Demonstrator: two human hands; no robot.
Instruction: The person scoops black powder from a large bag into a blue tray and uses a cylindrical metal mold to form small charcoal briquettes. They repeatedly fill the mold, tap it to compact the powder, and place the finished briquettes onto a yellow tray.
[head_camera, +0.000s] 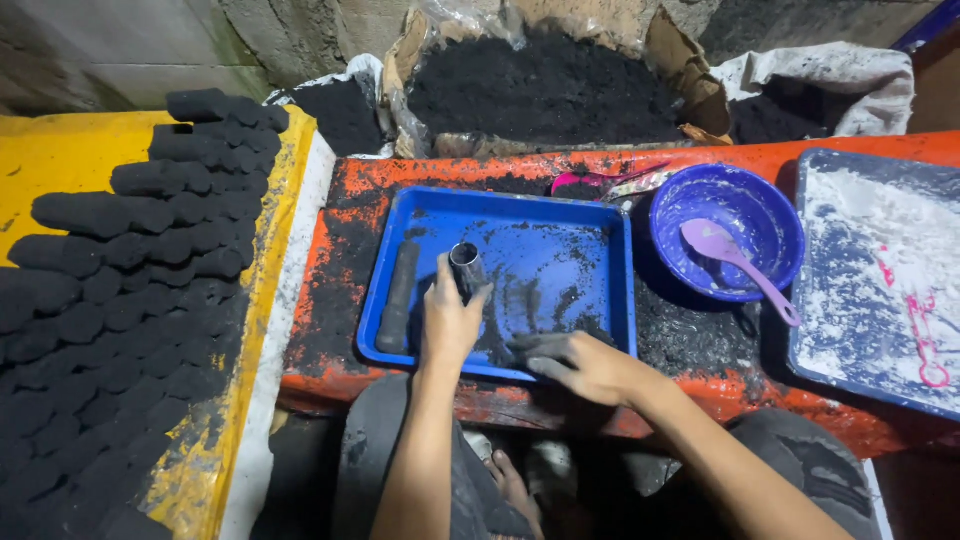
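- Left hand (450, 322), centre of frame, clamped around a short metal tube (466, 268) held upright over the blue tray (610, 300).
- Right hand (580, 365), lower centre, fingers together and flat, pressing black powder (598, 331) on the tray's near edge (fingertips blackened).
- Dark cylinder rod (398, 298) lies along the tray's left side.
- Tray sits on the orange worktop (330, 270), dusted black.
- Blue bowl (770, 215) with a lilac spoon (735, 260) right of the tray.
- Far right: white-powdered board (880, 270).
- Left of frame: rows of black briquettes (130, 260) on a yellow surface (50, 160).
- Top centre: sack of black powder (545, 90).
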